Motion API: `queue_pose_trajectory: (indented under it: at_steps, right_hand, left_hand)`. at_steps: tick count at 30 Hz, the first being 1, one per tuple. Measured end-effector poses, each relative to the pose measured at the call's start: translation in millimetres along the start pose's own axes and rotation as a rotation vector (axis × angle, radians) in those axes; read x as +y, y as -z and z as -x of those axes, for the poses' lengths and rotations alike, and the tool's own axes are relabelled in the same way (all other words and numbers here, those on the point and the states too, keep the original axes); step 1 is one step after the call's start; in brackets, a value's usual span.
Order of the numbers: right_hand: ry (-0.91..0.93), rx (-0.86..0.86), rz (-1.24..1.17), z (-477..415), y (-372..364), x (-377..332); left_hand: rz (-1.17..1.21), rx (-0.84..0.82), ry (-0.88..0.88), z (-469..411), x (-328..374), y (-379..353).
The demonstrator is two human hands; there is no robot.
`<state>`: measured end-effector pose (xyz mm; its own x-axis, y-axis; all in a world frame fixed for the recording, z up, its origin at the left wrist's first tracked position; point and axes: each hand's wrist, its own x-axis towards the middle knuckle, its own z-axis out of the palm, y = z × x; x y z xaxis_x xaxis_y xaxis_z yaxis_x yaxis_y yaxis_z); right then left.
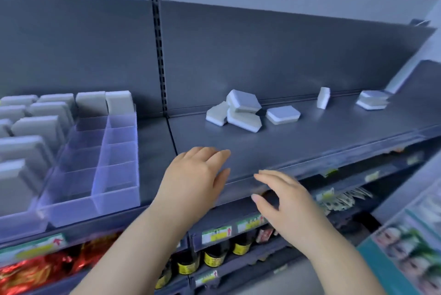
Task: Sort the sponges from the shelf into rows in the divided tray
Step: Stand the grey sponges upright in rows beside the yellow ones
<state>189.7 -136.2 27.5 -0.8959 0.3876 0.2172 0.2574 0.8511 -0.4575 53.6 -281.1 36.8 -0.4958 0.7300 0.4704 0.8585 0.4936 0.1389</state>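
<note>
Both hands are empty: the left hand [195, 175] hovers flat over the shelf [322, 135], and the right hand [286, 201] is loosely spread at its front edge. Loose sponges [238, 111] lie heaped further back, right of the partly filled divided tray [95, 189]. They look light and squashy, so pinch across the sides. The shelf-edge labels [216, 234], probably price tags, are unreadable.

Left of the left hand [193, 175], the clear tray [114, 197] and its outermost sponges [12, 182] are cut off by the picture's edge. Beyond both hands, a small dark thing [262, 112] is mostly hidden in the sponge pile [241, 111]. Below the right hand [288, 201], whose fingers are blurred, the price labels [216, 234] are unreadable. The bottles [214, 256] are partly hidden. Printed packs [405, 247] to its right are blurred and cut off.
</note>
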Motion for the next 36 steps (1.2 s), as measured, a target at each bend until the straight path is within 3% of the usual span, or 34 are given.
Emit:
queue_pose_trajectory:
  at_steps: [12, 30, 36]
  right_hand:
    - [-0.040, 0.006, -0.048, 8.4, 58.8, 137.8]
    - [0.068, -0.044, -0.014, -175.2, 79.0, 218.0]
    - [0.131, -0.151, -0.010, -236.4, 62.5, 228.9]
  left_hand:
    - [-0.058, -0.098, 0.083, -53.5, 97.9, -81.7]
    - [-0.069, 0.075, 0.170, -207.3, 54.4, -166.7]
    - [-0.184, -0.159, 0.209, -233.8, 42.8, -188.1]
